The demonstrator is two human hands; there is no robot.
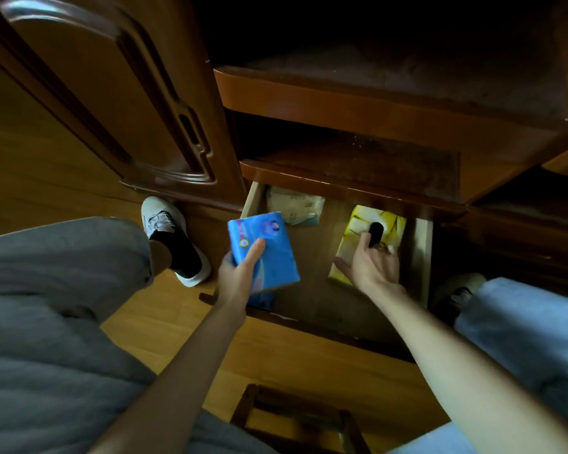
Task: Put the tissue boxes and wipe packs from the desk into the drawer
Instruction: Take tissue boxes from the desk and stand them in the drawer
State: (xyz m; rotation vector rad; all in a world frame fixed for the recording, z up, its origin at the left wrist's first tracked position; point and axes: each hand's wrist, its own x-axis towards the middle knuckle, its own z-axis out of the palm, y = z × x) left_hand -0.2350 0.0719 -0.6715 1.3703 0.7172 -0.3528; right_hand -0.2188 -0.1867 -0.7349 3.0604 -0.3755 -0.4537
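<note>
— Which step is this?

— The stowing step, by the look of it. The drawer [256, 201] stands pulled out, and the left hand [240, 273] grips a blue tissue pack [269, 253], thumb across its top face, fingers curled under its left edge. The pack hangs over the drawer's front left corner, tilted, not yet resting on the drawer floor.

— And the other hand?

— The right hand [371, 263] reaches inside the drawer, fingers spread and fairly straight, resting on or just over a yellow tissue box [361, 231] that lies on the right side of the drawer floor. I judge it is settling or nudging that box rather than gripping it. A small dark thing sits at its fingertips; I cannot tell what it is.

— Anything else in there?

— A pale wipe pack [295, 204] lies at the back left, partly under the shelf edge.

— What does the next move call for?

— Lowering the blue pack into the free space on the left, in front of the pale pack and beside the yellow box, then letting go. The surface itself is out of view, so what remains there I cannot say.
</note>
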